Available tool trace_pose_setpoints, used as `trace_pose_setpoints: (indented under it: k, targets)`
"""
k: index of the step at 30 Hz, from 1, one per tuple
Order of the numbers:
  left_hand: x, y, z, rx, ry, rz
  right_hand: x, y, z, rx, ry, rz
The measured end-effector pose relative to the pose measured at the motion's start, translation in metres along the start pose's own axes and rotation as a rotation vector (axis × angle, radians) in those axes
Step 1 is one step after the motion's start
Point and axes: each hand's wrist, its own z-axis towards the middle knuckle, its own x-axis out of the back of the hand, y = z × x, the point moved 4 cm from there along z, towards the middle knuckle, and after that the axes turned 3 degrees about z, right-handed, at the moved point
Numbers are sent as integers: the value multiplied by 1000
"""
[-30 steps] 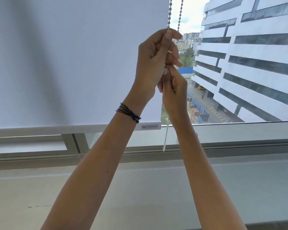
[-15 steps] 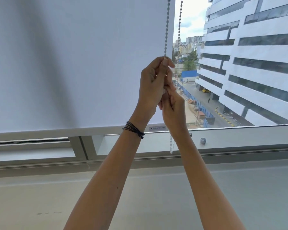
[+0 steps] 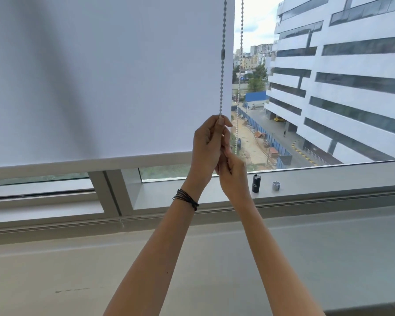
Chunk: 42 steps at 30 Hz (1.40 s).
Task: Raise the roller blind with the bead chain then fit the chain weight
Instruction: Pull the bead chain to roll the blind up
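Observation:
A white roller blind (image 3: 105,78) covers the left part of the window, its bottom bar (image 3: 87,164) a little above the sill. The bead chain (image 3: 221,87) hangs in two strands at the blind's right edge, with a dark connector on the left strand. My left hand (image 3: 206,151) pinches the left strand between thumb and fingers. My right hand (image 3: 234,176) sits just below and right of it, fingers closed around the same chain. A black cylindrical chain weight (image 3: 256,183) stands on the window sill (image 3: 328,179), right of my hands, with a small grey cap (image 3: 276,185) beside it.
The window frame's upright post (image 3: 114,192) stands left of my arms. A wide pale ledge (image 3: 78,258) runs below the sill. Outside the glass are a large white building (image 3: 351,87) and a street far below.
Both hands have come down along the chain together. The blind's bottom bar has risen, showing more glass under it. The chain weight and cap have come into view on the sill.

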Motion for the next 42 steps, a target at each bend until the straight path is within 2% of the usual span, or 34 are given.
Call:
trace_pose_setpoints:
  k: [11,17,25,33,39,42]
  targets:
    - [0,-39,-21,87,34,6,8,47,-21,-98,13,-110]
    - [0,-52,-35,133,65,9,7,46,-36,-108,7,-182]
    - [-10,-51,-52,176,26,39,17,57,-55,-185,52,-203]
    - [-1,-25,-35,130,-46,103,29,20,-29,-219,-154,-188]
    - [0,17,-8,-14,-75,89,43,-38,27,-117,5,-52]
    - [-3,38,6,-58,-68,96,38,-77,61,-88,53,100]
